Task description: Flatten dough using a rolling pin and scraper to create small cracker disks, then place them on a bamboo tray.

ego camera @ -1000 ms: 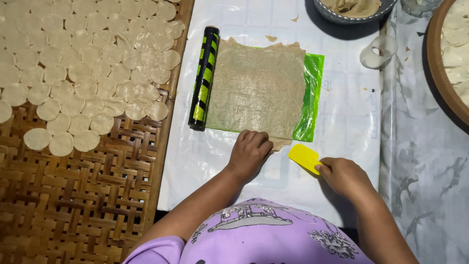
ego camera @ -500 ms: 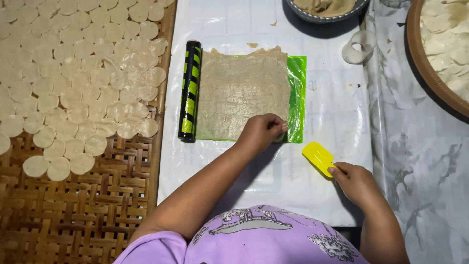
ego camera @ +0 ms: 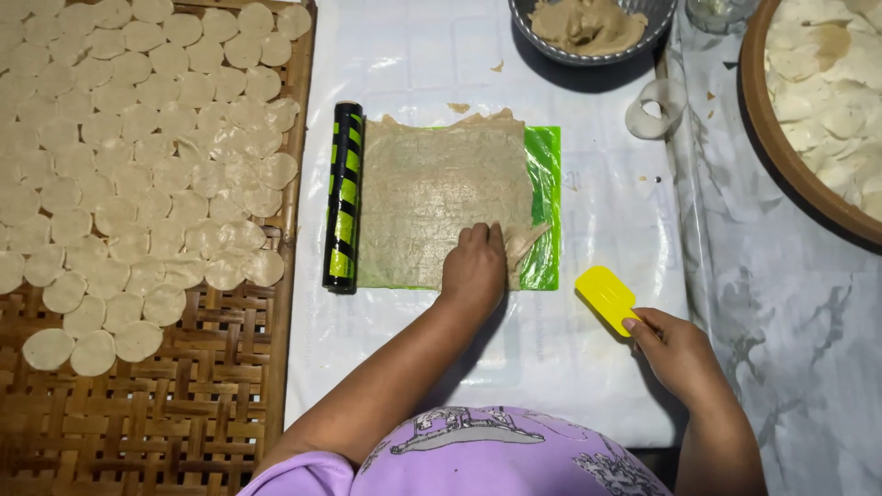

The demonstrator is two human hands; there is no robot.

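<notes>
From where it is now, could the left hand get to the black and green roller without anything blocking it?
Probably yes. The left hand rests on the dough sheet, and the black and green roller lies along that sheet's left edge with only flat dough between them.

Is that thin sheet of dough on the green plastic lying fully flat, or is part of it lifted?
Mostly flat. The dough sheet is spread over the green plastic, but its lower right corner is peeled up beside the left hand.

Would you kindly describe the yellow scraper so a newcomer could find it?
Start at the white sheet covering the table's middle. Right of the green mat, the right hand holds the yellow scraper. It is the only yellow, flat, rounded-square thing there.
</notes>
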